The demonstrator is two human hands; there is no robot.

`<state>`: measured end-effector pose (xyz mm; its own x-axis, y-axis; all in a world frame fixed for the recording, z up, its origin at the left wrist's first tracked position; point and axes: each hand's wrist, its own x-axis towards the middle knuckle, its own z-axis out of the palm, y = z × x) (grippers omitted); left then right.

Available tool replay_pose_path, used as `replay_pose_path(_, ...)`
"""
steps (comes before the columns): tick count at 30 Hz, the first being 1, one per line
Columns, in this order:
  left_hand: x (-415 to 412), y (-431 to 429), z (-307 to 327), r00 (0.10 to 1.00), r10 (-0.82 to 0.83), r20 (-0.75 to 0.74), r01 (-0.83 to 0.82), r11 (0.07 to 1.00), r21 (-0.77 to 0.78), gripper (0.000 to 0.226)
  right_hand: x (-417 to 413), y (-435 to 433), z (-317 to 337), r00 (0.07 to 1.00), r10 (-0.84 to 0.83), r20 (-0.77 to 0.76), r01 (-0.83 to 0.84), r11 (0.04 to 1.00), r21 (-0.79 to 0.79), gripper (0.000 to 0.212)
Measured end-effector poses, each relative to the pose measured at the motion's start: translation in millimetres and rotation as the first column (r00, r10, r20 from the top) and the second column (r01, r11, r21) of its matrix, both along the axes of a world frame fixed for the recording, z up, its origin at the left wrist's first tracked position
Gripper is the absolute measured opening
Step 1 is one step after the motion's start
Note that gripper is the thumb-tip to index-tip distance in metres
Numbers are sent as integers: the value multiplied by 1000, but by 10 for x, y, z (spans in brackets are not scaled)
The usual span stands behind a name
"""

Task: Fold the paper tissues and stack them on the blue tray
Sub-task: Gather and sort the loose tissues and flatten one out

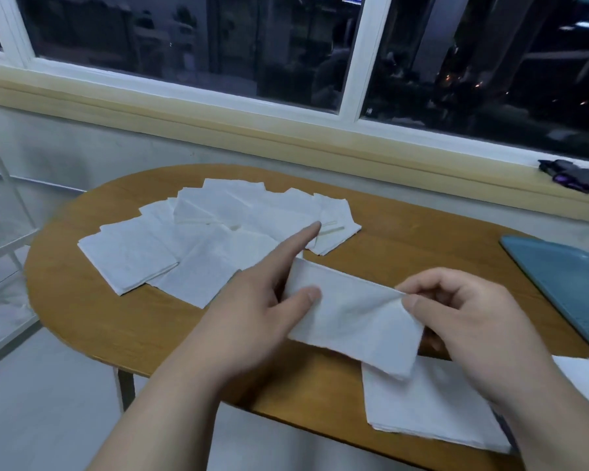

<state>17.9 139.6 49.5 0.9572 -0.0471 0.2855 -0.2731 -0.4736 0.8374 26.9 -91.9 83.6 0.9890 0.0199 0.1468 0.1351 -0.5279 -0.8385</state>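
Just left of the blue tray (565,283), above the near part of the surface (422,239), I have one tissue (351,321) stretched out as a long band between both hands. The left hand (269,300) holds the end farther from the tray. Its thumb lies on top, the index finger points straight away, and the other fingers seem to be underneath. The right hand (463,321) pinches the top corner of the end nearer the tray between thumb and fingertip. Both hands are therefore clamped on the same sheet, set apart by its length.

I judge the pull to be deliberate: thin paper sags, and a little tension keeps the edges lined up. The band looks halved once already, so I expect the next fold to bring one end over the other. That calls for a gentle tug, since the sheet could tear.

Farther from the tray, beyond the left hand, loose tissues (218,239) lie fanned and overlapping, probably so that each one lifts off singly. A flat pile (422,413) sits under the right wrist, just beside the tray's near corner. I cannot tell whether it is finished work or supply.

The tray itself is cut off by the frame edge. No folded tissue shows on the part I see, so I take the stacking as not yet begun.
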Motion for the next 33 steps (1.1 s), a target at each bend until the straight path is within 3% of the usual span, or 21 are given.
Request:
replay_pose_path(2, -35, -124, 33, 997, -71, -12, 71, 997, 34, 64, -129, -150, -55, 996, -10, -87, 22, 991, 135, 27)
replay_pose_path(4, -35, -249, 28, 988, -150, -41, 151, 988, 37, 60, -215, -293, -139, 990, -30, -138, 53, 984, 171, 27)
replay_pose_path(9, -24, -496, -81, 931, -315, -182, 331, 942, 64, 31, -352, -576, -265, 989, -97, -116, 124, 960, 251, 31)
replay_pose_path(11, -15, -597, -128, 943, -283, -176, 287, 958, 0, 29, -437, -641, -315, 996, -29, -90, 51, 965, 259, 33)
replay_pose_path(16, -40, -769, -173, 931, -272, -244, 235, 957, -169, 26, -520, -787, -472, 983, 147, -107, -144, 989, 37, 35)
replay_pose_path(21, -40, -854, -198, 915, -267, -302, 223, 959, -173, 24, -452, -928, -522, 996, 42, -85, -39, 999, 30, 29)
replay_pose_path(29, -6, -902, -182, 883, -287, -372, 186, 941, -284, 17, -415, -1037, -490, 993, -114, -15, 114, 966, 231, 35)
replay_pose_path(33, 46, -883, -205, 892, -246, -380, 183, 964, -194, 17, -383, -1032, -497, 992, -121, -30, 125, 962, 243, 23)
